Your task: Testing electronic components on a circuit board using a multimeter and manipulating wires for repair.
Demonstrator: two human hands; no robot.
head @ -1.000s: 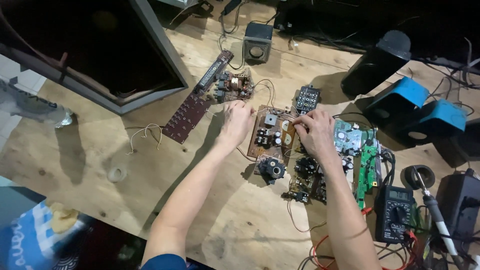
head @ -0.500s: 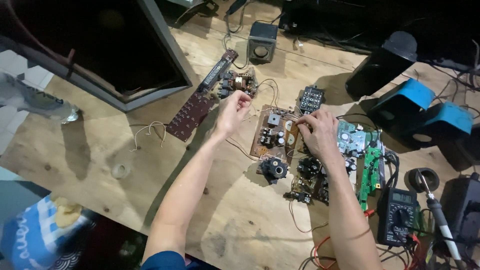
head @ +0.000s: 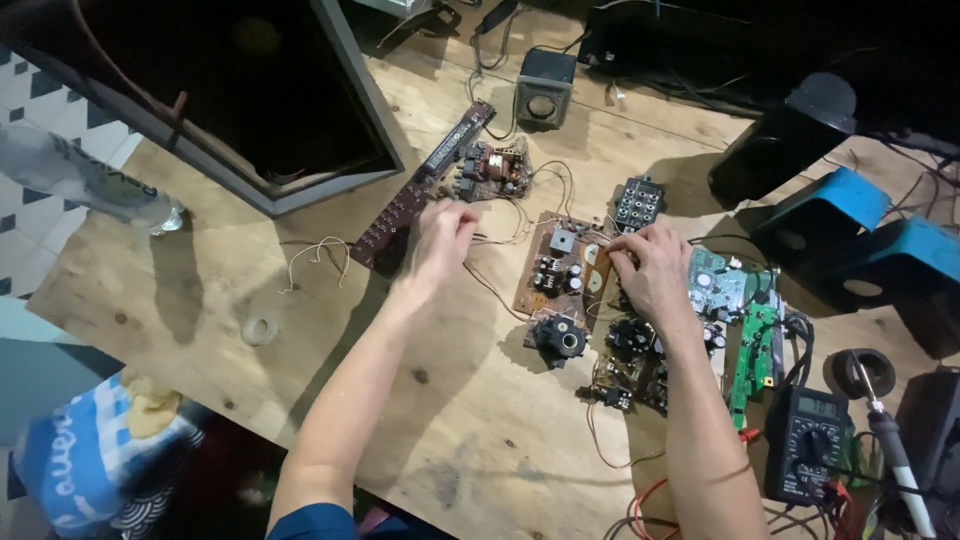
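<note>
Shifted left off the brown circuit board (head: 560, 268) — left hand (head: 440, 232), fingers curled, pinching thin wires (head: 500, 238); right hand (head: 652, 268) pressed down, steadying it.

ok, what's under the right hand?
The right hand rests on the right edge of the brown circuit board, on the wooden table. Whatever parts lie beneath the palm are covered.

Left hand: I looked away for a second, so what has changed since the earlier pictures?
The left hand lifted off the brown circuit board and drew left toward the long dark board. The right hand stayed on the brown board's right edge; the boards did not move.
</note>
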